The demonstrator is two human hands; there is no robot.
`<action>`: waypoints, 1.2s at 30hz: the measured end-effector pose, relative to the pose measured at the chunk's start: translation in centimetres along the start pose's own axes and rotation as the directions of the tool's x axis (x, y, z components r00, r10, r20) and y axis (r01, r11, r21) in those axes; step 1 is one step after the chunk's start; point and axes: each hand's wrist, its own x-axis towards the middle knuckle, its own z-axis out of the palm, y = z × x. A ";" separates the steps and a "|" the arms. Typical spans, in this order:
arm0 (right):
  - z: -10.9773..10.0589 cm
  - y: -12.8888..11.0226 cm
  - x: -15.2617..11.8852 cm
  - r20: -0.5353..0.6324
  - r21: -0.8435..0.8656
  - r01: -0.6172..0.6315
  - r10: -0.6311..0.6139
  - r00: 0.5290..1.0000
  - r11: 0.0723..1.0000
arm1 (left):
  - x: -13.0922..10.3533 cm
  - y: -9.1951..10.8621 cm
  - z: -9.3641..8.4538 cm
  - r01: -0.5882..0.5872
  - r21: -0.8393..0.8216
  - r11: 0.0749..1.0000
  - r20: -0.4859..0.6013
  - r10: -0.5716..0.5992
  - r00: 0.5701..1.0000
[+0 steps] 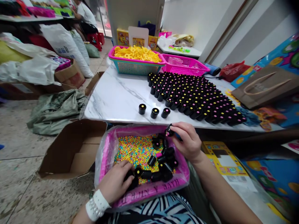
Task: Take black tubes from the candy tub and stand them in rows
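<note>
My right hand (188, 140) pinches a small black cylindrical cup (169, 130) above the right rim of a pink basket (149, 196). A few tiny pink beads show at that cup's mouth. Down in the basket's lower left corner, my left hand (119, 180) is curled round a black cup (133, 183), mostly hidden by the fingers. A clear plastic liner and many small coloured beads (133, 149) fill the basket, with several black cups (151, 160) lying tipped over on them. Three upright black cups (154, 113) stand near the white table's (112, 102) front edge.
Tightly packed rows of upright black cups (191, 93) with yellow or pink centres cover the table's right side. Behind them are a basket of yellow plastic pieces (137, 55) and a pink basket (184, 64). An open cardboard box (72, 149) sits left; a paper bag (266, 85) leans right.
</note>
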 end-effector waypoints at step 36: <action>9.8 -3.5 -3.5 0.792 0.440 -0.086 -0.341 0.507 0.894 | -0.2 -0.2 1.0 0.021 0.034 0.999 -0.117 -0.017 0.993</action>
